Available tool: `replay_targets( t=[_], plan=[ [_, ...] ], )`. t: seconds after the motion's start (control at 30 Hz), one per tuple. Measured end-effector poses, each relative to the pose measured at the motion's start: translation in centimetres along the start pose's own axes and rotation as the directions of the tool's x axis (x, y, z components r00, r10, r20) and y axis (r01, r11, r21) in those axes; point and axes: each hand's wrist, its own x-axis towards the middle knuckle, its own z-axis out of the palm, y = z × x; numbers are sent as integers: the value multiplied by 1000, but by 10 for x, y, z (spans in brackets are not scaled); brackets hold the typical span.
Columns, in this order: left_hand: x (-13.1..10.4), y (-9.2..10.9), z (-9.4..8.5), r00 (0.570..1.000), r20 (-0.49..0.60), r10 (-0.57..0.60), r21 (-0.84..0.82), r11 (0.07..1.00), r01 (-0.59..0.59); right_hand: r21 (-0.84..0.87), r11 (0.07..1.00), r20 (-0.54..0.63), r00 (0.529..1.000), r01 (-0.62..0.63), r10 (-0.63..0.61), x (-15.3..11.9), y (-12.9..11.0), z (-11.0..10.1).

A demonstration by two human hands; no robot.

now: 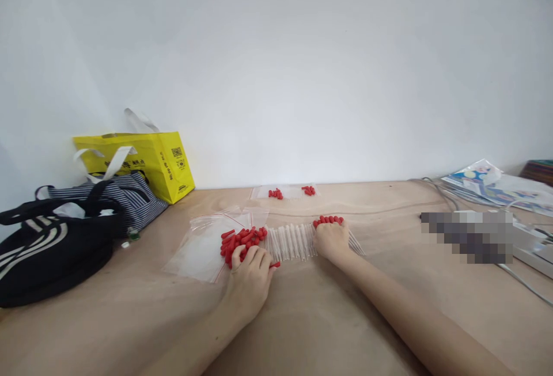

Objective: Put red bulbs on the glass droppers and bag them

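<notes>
My left hand [251, 272] rests on a pile of red rubber bulbs [233, 243], its fingers bent and slightly apart. One red bulb [275, 264] pokes out beside its thumb. Between my hands, clear thin dropper tubes [291, 242] lie side by side in a row. My right hand [332, 240] is closed at the row's right end, fingers curled under; what they grip is hidden. Just beyond its knuckles, several red bulbs [328, 220] line up. More clear tubes [356, 243] stick out to its right.
Clear zip bags [194, 249] lie left of the pile. Near the wall, another clear bag [259, 192] has red bulbs and tubes on it. A black bag [60, 255], striped bag [133, 197] and yellow bag [173, 163] stand left. Cables and a white power strip [529, 246] lie right.
</notes>
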Motion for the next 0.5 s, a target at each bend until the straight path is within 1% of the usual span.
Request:
replay_targets(
  t=[0.1, 0.23, 0.33, 0.37, 0.43, 0.5],
  plan=[
    [-2, 4, 6, 1000, -1, 20, -88, 996, -20, -5, 1000, 7, 1000, 8, -8, 0, -2, -1],
    [-2, 5, 9, 999, 15, 37, -191, 981, -33, 7, 1000, -19, 1000, 16, -16, -6, 0, -6],
    [-2, 4, 10, 1000, 5, 26, -247, 969, -24, 32, 997, -44, 997, 71, -70, -16, 8, -9],
    [-2, 4, 11, 1000, -3, 25, -256, 966, -25, 48, 993, -53, 993, 105, -102, -20, 12, -9],
    [-2, 3, 11, 999, -12, 31, -262, 965, -33, 136, 966, -87, 974, 218, -207, -30, 21, -7],
    [-2, 2, 11, 999, -6, 39, -270, 962, -39, 291, 879, -164, 925, 377, -342, -39, 30, -3]
  ],
)
